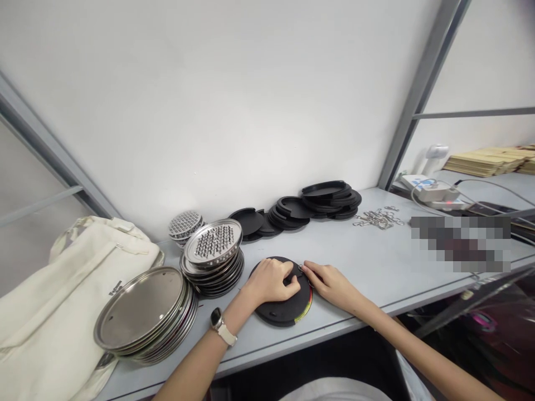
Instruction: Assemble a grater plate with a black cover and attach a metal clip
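A black round plate (281, 312) lies flat on the grey table, with a strip of red and yellow print showing along its right edge. On top of it my left hand (271, 283) bears down with curled fingers; what is under the fingertips is hidden. My right hand (328, 283) is closed at the plate's upper right edge, its thumb and index finger pinching a small metal hook (301, 268), partly covered by the fingertips. Farther right is a loose pile of similar small metal hooks (378, 218).
To the left stand a stack of metal round plates (142, 306) and stacked perforated metal discs (213, 245). Black round covers (292, 207) line the wall. A cream bag (67, 295) lies far left. The table's front edge (334, 329) runs close below my hands. Cables and a white power strip (434, 192) sit right.
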`<state>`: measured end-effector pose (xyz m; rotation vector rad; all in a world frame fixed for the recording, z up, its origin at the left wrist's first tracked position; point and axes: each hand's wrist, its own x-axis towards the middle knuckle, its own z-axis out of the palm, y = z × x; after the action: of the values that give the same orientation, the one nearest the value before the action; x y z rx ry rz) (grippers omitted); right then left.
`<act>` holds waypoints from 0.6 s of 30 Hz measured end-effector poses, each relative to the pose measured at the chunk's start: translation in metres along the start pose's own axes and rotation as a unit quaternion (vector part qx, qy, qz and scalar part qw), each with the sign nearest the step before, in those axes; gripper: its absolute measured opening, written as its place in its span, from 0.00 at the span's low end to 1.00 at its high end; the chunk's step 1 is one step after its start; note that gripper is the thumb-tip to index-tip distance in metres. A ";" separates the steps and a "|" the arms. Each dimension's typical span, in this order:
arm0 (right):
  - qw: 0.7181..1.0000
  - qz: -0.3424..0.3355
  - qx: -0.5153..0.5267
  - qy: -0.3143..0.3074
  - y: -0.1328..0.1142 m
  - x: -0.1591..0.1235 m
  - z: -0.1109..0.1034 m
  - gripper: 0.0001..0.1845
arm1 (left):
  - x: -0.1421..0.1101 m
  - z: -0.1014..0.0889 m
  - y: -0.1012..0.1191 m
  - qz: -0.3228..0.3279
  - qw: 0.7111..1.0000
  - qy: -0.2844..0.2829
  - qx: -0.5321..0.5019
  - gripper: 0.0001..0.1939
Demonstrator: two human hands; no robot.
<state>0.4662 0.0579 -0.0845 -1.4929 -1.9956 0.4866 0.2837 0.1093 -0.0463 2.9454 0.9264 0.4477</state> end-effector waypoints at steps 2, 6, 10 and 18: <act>1.000 -0.001 -0.001 0.001 0.000 0.000 0.000 0.16 | 0.000 0.000 0.000 0.000 1.000 -0.002 0.006 0.08; 1.000 -0.001 -0.002 0.001 -0.001 -0.001 -0.001 0.16 | 0.000 0.000 0.000 -0.003 1.000 -0.009 0.012 0.08; 1.000 0.000 -0.004 0.004 -0.003 0.000 -0.001 0.15 | 0.000 -0.001 0.000 -0.008 1.000 -0.013 0.007 0.11; 1.000 0.003 -0.010 0.004 -0.002 0.000 -0.001 0.16 | 0.001 -0.004 -0.003 0.023 0.998 -0.060 0.005 0.15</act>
<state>0.4654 0.0566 -0.0822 -1.5103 -1.9966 0.4637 0.2816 0.1120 -0.0428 2.9682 0.8526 0.2652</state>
